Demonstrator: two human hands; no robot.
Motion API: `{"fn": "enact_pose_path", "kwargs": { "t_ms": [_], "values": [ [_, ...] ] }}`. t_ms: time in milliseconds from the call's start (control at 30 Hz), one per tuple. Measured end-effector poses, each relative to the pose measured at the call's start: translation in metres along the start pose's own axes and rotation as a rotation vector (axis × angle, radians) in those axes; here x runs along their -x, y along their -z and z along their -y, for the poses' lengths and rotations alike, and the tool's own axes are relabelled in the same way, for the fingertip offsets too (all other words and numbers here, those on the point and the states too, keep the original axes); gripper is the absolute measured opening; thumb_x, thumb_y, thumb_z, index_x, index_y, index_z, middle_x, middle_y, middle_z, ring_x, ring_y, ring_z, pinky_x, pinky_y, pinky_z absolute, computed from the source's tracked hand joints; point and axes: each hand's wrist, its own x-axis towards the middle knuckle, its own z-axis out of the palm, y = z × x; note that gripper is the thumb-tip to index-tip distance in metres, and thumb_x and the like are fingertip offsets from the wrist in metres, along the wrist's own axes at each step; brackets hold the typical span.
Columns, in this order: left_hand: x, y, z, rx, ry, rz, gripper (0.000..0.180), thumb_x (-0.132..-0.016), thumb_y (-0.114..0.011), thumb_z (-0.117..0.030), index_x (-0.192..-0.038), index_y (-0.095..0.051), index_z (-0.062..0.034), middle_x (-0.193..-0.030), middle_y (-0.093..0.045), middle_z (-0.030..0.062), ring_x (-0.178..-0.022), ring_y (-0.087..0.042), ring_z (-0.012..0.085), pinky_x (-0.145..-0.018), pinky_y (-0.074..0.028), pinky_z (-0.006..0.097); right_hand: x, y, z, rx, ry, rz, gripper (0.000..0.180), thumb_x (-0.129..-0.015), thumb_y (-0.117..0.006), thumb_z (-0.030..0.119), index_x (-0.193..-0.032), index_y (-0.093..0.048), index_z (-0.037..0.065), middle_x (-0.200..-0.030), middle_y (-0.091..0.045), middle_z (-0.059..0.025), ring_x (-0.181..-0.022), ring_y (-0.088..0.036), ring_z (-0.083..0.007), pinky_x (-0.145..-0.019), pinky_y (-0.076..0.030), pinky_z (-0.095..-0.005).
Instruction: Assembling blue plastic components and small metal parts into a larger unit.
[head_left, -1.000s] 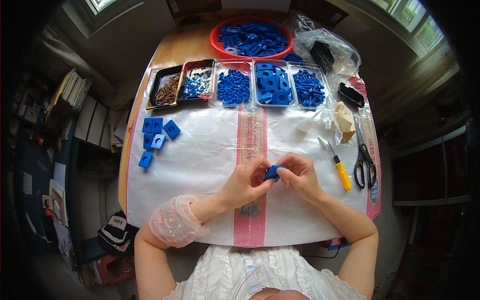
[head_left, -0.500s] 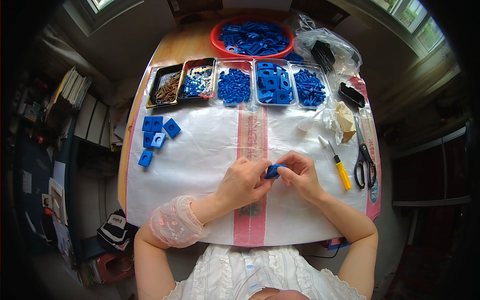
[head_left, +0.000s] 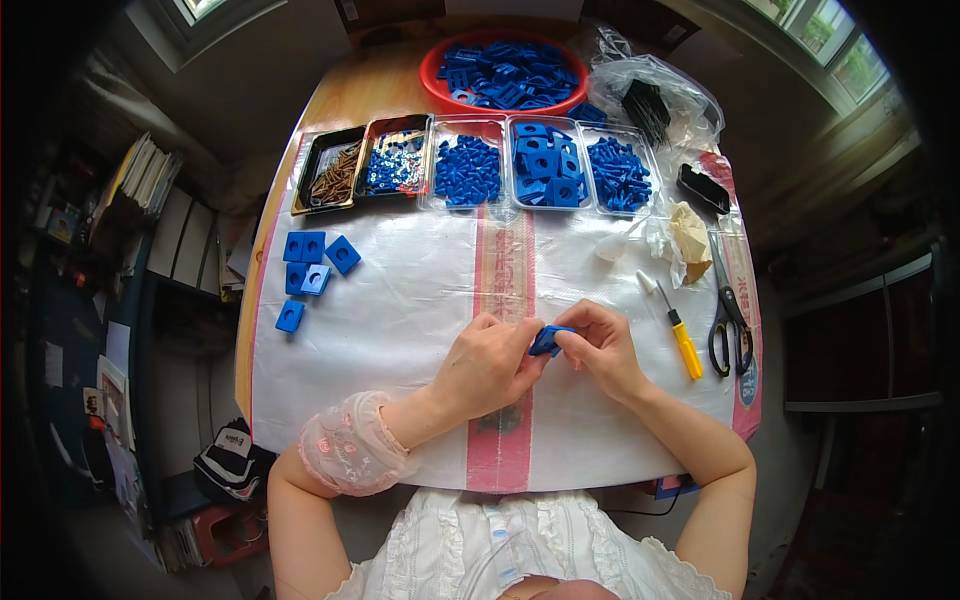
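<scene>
Left hand [head_left: 490,362] and right hand [head_left: 597,345] pinching one small blue plastic block [head_left: 546,341] between fingertips, centre of white woven mat [head_left: 400,310], yellow-handled screwdriver [head_left: 682,338] at three o'clock, loose blue square blocks [head_left: 312,262] at ten o'clock.

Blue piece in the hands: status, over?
Left hand and right hand both pinch the small blue piece over the white sheet. Screwdriver lies right, untouched. Nothing in the way.

Five loose blue square blocks [head_left: 312,262] lie at the left. Five trays [head_left: 468,165] stand in a row, behind them one red bowl [head_left: 436,88]. One screwdriver [head_left: 682,340] and one pair of scissors [head_left: 728,312] lie at the right.
</scene>
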Motion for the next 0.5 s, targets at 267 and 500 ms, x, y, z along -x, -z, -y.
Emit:
{"fn": "enact_pose_path", "kwargs": {
  "t_ms": [267,500],
  "values": [
    [-0.0006,-0.0004,-0.0014,-0.084,-0.03,-0.001,0.037,-0.08,-0.074,-0.008,-0.114,-0.06,-0.0048,-0.072,-0.063,0.002,-0.066,-0.064,0.0211,-0.07,-0.043,0.035,-0.0001,0.0003,0.0013,0.008,-0.002,-0.006,0.009,-0.095,-0.068,0.006,-0.1,-0.064,-0.001,-0.086,-0.067,-0.0035,-0.065,-0.055,-0.0034,-0.054,-0.042,-0.019],
    [0.0001,-0.0017,0.0002,-0.079,-0.029,-0.004,0.037,-0.081,-0.074,-0.008,-0.114,-0.06,-0.0043,-0.075,-0.063,0.0025,-0.066,-0.064,0.0208,-0.07,-0.043,0.035,-0.0005,0.0001,0.0014,0.007,-0.014,-0.009,0.01,-0.095,-0.068,0.007,-0.1,-0.064,0.0,-0.086,-0.067,-0.0034,-0.065,-0.055,-0.0036,-0.054,-0.042,-0.0192]
  ]
}}
